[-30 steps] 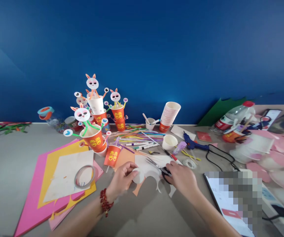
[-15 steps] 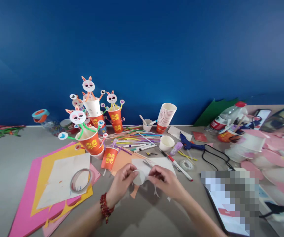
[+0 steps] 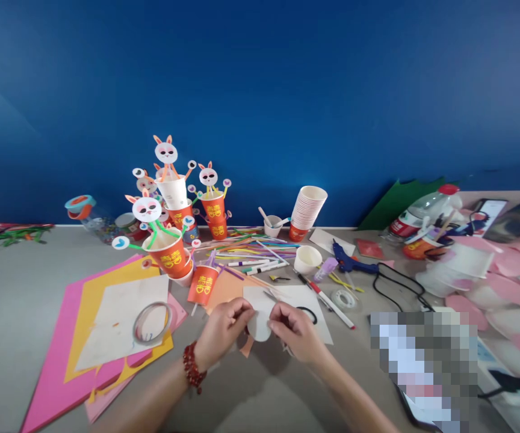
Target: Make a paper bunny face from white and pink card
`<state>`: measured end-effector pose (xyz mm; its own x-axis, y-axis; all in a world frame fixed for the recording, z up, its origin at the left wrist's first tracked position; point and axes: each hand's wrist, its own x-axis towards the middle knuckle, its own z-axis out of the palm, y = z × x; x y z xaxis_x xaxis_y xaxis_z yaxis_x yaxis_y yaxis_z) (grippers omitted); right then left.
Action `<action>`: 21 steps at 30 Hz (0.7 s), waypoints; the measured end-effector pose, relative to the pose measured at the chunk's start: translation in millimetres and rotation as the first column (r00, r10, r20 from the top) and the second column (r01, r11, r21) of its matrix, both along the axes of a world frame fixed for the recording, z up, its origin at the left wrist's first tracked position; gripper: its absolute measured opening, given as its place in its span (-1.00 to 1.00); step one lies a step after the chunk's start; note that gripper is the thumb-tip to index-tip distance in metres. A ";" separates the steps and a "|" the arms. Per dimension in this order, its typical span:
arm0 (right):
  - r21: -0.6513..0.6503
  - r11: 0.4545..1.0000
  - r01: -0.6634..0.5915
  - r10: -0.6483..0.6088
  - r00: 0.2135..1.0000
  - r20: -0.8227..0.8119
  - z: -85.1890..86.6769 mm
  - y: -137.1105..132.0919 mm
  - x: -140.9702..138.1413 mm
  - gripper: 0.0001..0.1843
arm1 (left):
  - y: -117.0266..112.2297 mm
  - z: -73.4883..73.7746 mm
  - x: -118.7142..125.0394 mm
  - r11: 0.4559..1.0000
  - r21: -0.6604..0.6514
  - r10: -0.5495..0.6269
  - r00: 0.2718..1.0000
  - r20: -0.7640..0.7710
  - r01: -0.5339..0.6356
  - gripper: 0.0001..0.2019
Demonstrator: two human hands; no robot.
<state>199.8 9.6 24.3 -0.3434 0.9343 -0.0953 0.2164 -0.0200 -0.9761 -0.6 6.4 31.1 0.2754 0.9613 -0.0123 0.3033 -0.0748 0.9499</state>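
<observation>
A small white paper disc [image 3: 259, 326] hangs between my hands above the near middle of the table. My left hand [image 3: 226, 328] pinches its left edge with thumb and fingertips. On its right edge my right hand [image 3: 297, 334] is closed in a similar pinch. Just behind the hands lie scissors [image 3: 307, 314] on a white sheet [image 3: 322, 322]; part of them is hidden by my right hand. An orange paper scrap [image 3: 246, 346] shows below the disc.
Red paper cups with rabbit figures [image 3: 167, 255] stand at the left, beyond coloured sheets [image 3: 56, 355] and a tape roll [image 3: 136, 325]. Stacked cups [image 3: 309, 207], markers [image 3: 332, 305] and a glue gun [image 3: 354, 264] lie farther back. A partly blurred phone [image 3: 416, 415] is at the right.
The disc has shifted slightly right and now faces me more squarely between both hands. My right hand has moved a little left, uncovering the scissors' black handle. The view has shifted slightly.
</observation>
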 end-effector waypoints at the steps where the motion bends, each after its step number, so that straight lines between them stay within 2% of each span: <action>1: -0.031 0.999 0.013 -0.014 0.999 -0.032 -0.7 0.1 1.3 -0.83 | -0.8 0.8 -4.6 1.000 0.010 0.029 1.000 -0.011 -0.029 -0.70; 3: -0.072 0.997 0.028 -0.033 0.997 -0.074 -1.7 0.4 3.7 -0.81 | -3.3 3.0 -17.2 0.992 0.053 0.119 0.992 -0.035 -0.117 -0.70; 5: -0.095 0.995 0.028 -0.037 0.995 -0.090 -2.2 1.0 5.5 -0.78 | -6.9 6.9 -34.3 0.968 0.161 0.210 0.973 -0.092 -0.194 -0.67; 7: -0.110 0.994 0.014 -0.026 0.994 -0.107 -2.3 1.8 6.5 -0.76 | -10.8 13.0 -55.2 0.929 0.306 0.282 0.934 -0.218 -0.209 -0.66; 8: -0.114 0.994 0.006 -0.020 0.993 -0.117 -2.4 2.3 6.8 -0.75 | -12.7 16.4 -66.1 0.900 0.383 0.336 0.892 -0.304 -0.208 -0.68; 10: -0.117 0.993 -0.004 -0.012 0.991 -0.134 -2.3 3.4 6.9 -0.74 | -16.3 22.8 -85.3 0.870 0.473 0.374 0.807 -0.456 -0.135 -0.77; 12: -0.124 0.992 -0.013 -0.004 0.991 -0.137 -1.9 4.4 6.3 -0.73 | -19.8 27.6 -95.8 0.871 0.491 0.339 0.740 -0.581 -0.013 -0.74; 14: -0.124 0.992 -0.021 0.005 0.991 -0.133 -0.7 4.5 4.2 -0.74 | -23.4 30.9 -93.2 0.873 0.481 0.283 0.723 -0.630 0.078 -0.65; 15: -0.119 0.993 -0.028 0.013 0.992 -0.129 0.2 4.0 2.5 -0.75 | -24.7 32.1 -86.7 0.878 0.467 0.245 0.743 -0.622 0.102 -0.63; 19: -0.044 0.997 -0.065 0.062 0.996 -0.071 5.1 -1.2 -6.1 -0.82 | -21.2 33.9 -39.2 0.944 0.315 0.032 0.922 -0.387 0.099 -0.71; 21: 0.028 0.997 -0.071 0.071 0.997 -0.018 8.3 -4.4 -8.1 -0.88 | -14.1 33.2 -14.0 0.964 0.242 -0.042 0.962 -0.271 0.110 -0.79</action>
